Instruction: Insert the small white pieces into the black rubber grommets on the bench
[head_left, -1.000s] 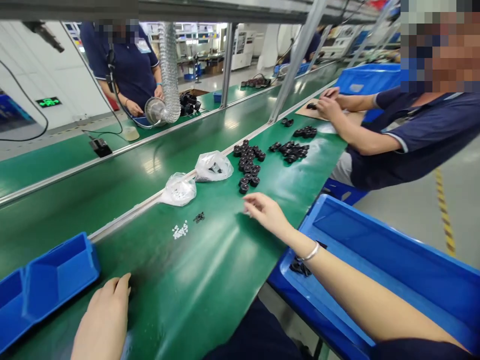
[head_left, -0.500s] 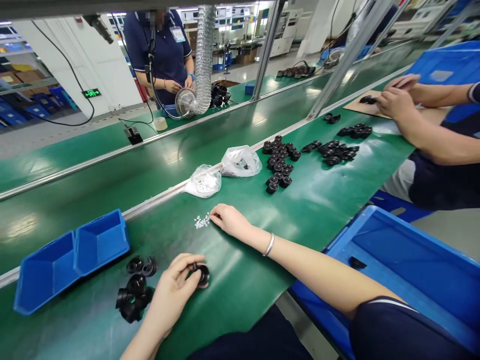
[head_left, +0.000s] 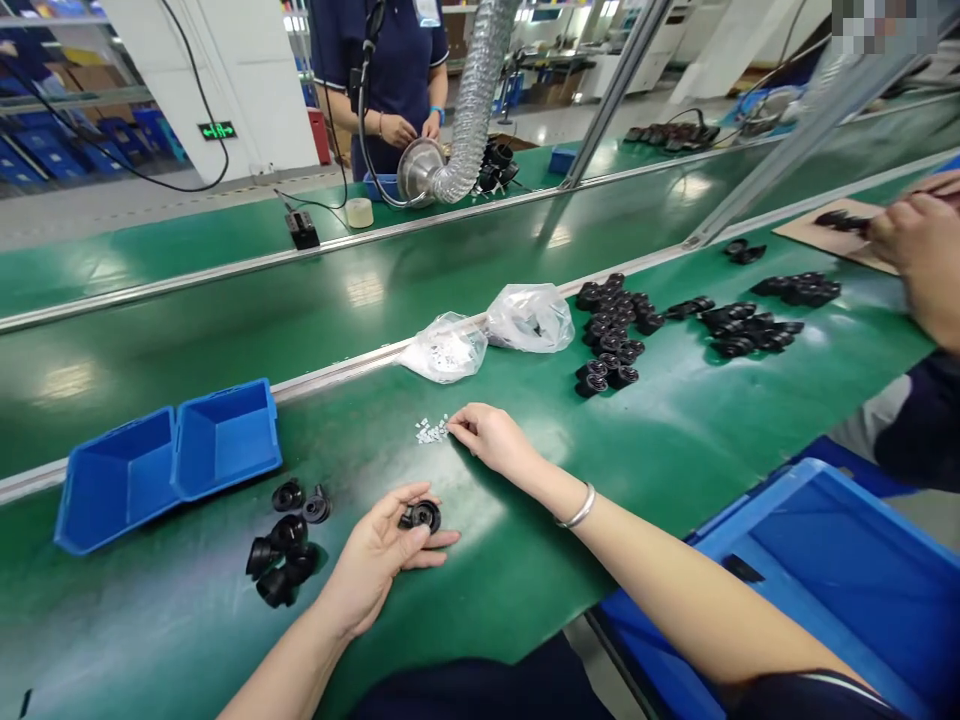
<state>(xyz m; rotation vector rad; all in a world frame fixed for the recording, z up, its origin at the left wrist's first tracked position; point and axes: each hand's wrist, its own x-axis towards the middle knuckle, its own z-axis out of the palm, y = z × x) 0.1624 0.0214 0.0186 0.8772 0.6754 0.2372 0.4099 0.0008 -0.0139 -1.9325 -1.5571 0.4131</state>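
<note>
My left hand (head_left: 382, 555) holds a round black plastic part (head_left: 425, 516) between thumb and fingers, its hollow side facing up. My right hand (head_left: 491, 437) is pinched at the right edge of a small pile of white pieces (head_left: 430, 431); whatever lies between the fingertips is too small to make out. Left of my left hand, several loose black parts (head_left: 288, 533) lie on the green table (head_left: 480, 610). Beyond the pile rest two clear plastic bags, one (head_left: 448, 350) with small white pieces inside, the other (head_left: 531, 318) with contents I cannot identify.
Two joined blue bins (head_left: 225, 440) stand at the left. Groups of black parts (head_left: 611, 330) spread to the right, near a co-worker's hands (head_left: 926, 240). A large blue tray (head_left: 847, 590) is at the lower right. Across the line, a person (head_left: 390, 80) works beside a silver duct (head_left: 480, 100).
The view has shifted, so most things sit further right or higher. My left hand has turned the black part more upward, with its fingers more spread. My right hand remains at the white pile.
</note>
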